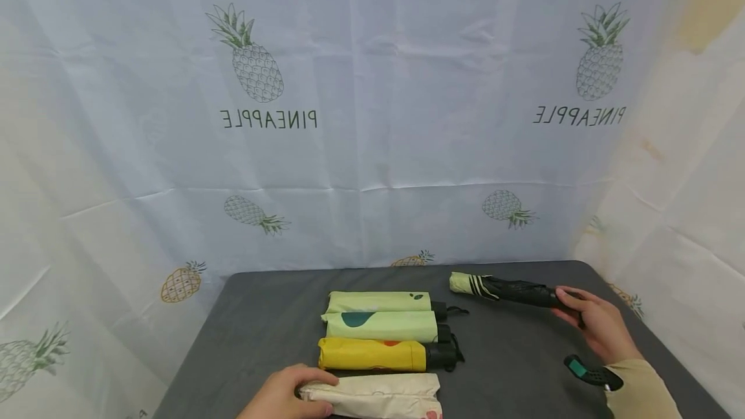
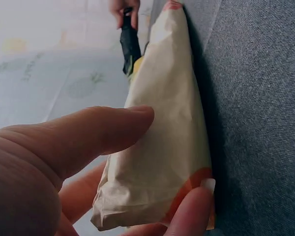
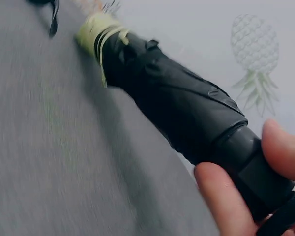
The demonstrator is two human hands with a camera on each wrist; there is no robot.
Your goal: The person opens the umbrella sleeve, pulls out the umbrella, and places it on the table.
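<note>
Currently mid-placement: your right hand (image 1: 599, 323) grips the black umbrella (image 1: 512, 290) by its handle at 2 o'clock; left hand (image 1: 285, 396) wraps the cream umbrella (image 1: 378, 396) at 6. Next, likely line it up beside the row.

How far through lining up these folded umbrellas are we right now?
Done: three folded umbrellas lie side by side on the grey table, two pale green ones and a yellow one. In hand: the left hand grips the cream umbrella at the near end of the row. Left: the right hand holds the black umbrella by its handle, apart from the row.
</note>
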